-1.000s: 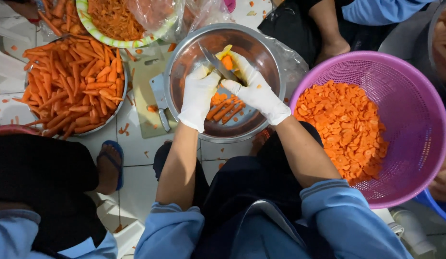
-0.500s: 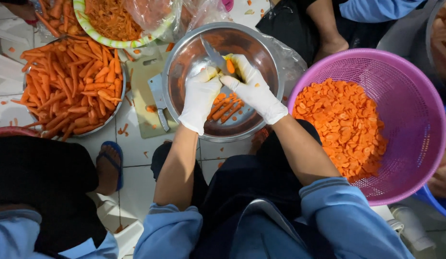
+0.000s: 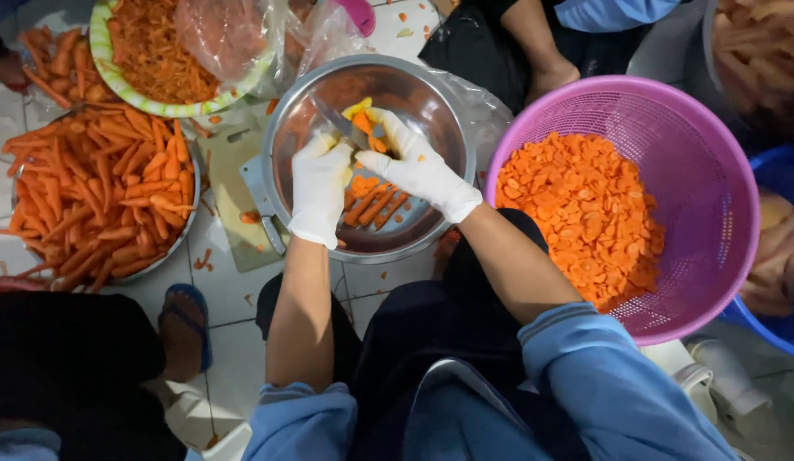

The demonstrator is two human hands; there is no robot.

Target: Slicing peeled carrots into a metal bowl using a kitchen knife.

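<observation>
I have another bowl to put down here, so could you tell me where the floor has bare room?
The tiles between the metal bowl and the person's knees are bare except for carrot scraps. A smaller patch lies beside the blue sandal, below the tray of whole carrots. Elsewhere is crowded: cutting board, purple basket and green-rimmed plate nearly touch.
</observation>
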